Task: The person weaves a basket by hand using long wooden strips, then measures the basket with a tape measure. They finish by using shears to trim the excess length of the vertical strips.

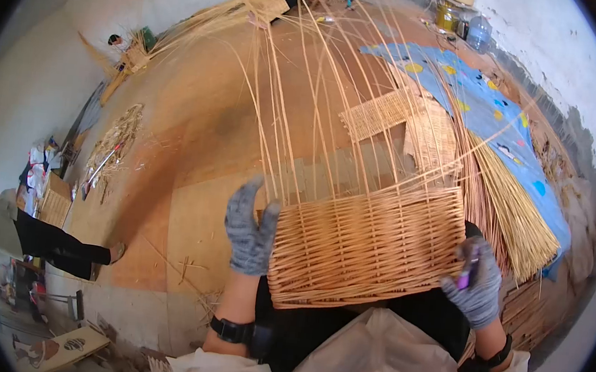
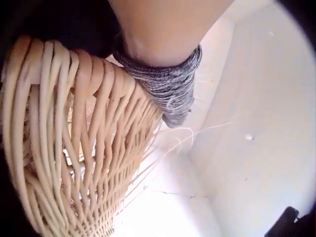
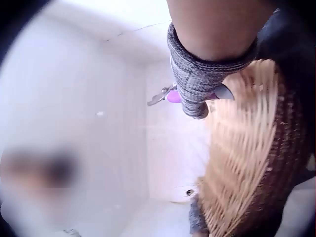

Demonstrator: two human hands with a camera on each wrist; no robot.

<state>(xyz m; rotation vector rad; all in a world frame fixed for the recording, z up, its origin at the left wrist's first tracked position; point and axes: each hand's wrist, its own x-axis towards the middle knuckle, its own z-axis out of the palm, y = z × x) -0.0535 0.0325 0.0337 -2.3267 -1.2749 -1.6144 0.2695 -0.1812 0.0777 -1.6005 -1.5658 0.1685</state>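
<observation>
A woven wicker basket (image 1: 367,246) rests on the person's lap, with long loose stakes (image 1: 311,123) fanning up from its far edge. The left hand (image 1: 249,228), in a grey knit glove, is at the basket's left edge with its fingers pointing up and its thumb apart, by the corner. On the right side, the gloved right hand (image 1: 476,289) grips a purple-handled tool (image 1: 463,279) close to the basket's edge. The right wrist view shows a curved metal blade (image 3: 225,92) on one side of that hand and a narrow metal piece (image 3: 157,98) on the other.
Right of the basket lie a bundle of cut rods (image 1: 514,214) and a blue patterned sheet (image 1: 492,104). Beyond it are flat woven pieces (image 1: 428,137). Loose scraps (image 1: 119,140) lie on the floor at left, where another person's leg (image 1: 62,246) extends. Others work at the back.
</observation>
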